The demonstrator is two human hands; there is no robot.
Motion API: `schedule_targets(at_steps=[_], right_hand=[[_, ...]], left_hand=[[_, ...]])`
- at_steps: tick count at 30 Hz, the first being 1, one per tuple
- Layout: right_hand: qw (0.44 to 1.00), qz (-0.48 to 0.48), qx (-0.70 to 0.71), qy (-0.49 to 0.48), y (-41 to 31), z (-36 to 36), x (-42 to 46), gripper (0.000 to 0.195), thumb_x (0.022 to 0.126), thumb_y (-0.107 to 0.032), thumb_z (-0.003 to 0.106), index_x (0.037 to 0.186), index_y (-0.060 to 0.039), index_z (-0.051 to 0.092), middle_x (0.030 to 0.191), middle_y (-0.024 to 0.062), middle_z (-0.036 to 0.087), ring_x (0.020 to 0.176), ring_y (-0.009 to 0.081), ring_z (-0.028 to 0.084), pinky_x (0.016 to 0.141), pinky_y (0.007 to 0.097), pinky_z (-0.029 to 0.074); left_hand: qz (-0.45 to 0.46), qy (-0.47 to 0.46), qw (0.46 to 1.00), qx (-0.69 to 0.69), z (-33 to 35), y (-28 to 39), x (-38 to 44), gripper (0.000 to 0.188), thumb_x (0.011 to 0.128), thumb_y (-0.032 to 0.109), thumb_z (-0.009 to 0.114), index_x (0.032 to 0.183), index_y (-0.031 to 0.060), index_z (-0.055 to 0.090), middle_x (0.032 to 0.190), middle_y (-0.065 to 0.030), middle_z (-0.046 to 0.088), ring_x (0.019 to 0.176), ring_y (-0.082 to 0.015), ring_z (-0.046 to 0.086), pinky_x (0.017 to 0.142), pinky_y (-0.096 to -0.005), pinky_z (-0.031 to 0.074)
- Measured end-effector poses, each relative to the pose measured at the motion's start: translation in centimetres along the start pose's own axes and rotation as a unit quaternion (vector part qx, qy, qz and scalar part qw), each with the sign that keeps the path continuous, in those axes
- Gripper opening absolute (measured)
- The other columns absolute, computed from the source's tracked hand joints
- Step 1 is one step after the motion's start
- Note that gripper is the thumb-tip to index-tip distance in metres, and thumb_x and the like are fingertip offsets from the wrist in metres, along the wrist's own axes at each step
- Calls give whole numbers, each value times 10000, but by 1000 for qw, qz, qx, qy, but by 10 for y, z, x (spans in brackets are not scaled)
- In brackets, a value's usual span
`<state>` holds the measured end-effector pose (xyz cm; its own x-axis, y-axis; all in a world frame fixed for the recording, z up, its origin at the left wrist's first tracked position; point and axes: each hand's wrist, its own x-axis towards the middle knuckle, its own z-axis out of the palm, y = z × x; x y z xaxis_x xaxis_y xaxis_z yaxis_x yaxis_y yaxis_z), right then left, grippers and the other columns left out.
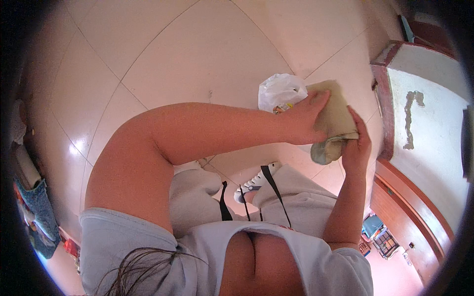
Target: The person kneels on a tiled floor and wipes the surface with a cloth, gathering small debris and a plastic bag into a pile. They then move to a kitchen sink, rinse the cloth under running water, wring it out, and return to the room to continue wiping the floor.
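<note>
My left hand (307, 118) reaches across from the left side, its thumb and fingers gripping a khaki cloth item (335, 111). At the cloth's right edge is my right hand (357, 148), with its fingers along the side and lower end. The lower end is rolled or bunched and shows a paler greenish fabric. Whether it is a garment or another folded cloth I cannot tell. Just left of the cloth, partly behind my left hand, a white plastic bag (281, 90) with a coloured print rests low down, apparently on the floor.
Pale tiles cover the floor (207, 55). A white wall (437, 118) with a damaged patch and a reddish-brown wooden door frame (411, 203) stand at right. A wire rack (387, 244) with items is at lower right. Blue fabric (40, 214) hangs at far left. Below are my legs and a white shoe (253, 185).
</note>
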<state>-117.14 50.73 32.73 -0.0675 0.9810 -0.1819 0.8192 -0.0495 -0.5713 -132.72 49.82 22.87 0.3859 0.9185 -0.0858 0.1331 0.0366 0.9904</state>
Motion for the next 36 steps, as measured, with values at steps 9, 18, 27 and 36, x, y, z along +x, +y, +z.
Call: schedule_targets(at_steps=[9,18,27,36], right_hand=[[952,-258,152,68,-99,37,61,505,766,80,413,1229,-44,571,1188,111,609,1101,211,571,973,304,413],[949,-291,23,-120,-116,217,140,533,740,34,482,1193,-217,607,1168,104,615,1019,306,601,864,369,479],[892,-319,-246,-207,-51,368,152,436,849,-77,497,1187,-329,612,1180,12,571,1119,242,528,924,419,440],[921,-230,-136,-283,6,376,121,417,860,-56,481,1133,-324,646,1136,25,545,1070,241,535,904,375,450]], left_hand=[[164,226,960,-8,-112,40,0,789,763,98,618,1438,27,216,1200,-220,479,1094,-323,516,907,-377,464],[-44,312,883,348,-230,-96,-65,629,792,33,540,1383,178,382,1115,-148,542,996,-334,571,810,-431,499],[-265,85,831,482,-235,-225,-109,727,827,18,519,1446,307,269,1193,-146,528,1011,-330,588,841,-424,508],[-270,-19,880,389,-195,-260,-125,787,810,-10,488,1478,266,177,1253,-195,490,1081,-371,551,893,-435,472]])
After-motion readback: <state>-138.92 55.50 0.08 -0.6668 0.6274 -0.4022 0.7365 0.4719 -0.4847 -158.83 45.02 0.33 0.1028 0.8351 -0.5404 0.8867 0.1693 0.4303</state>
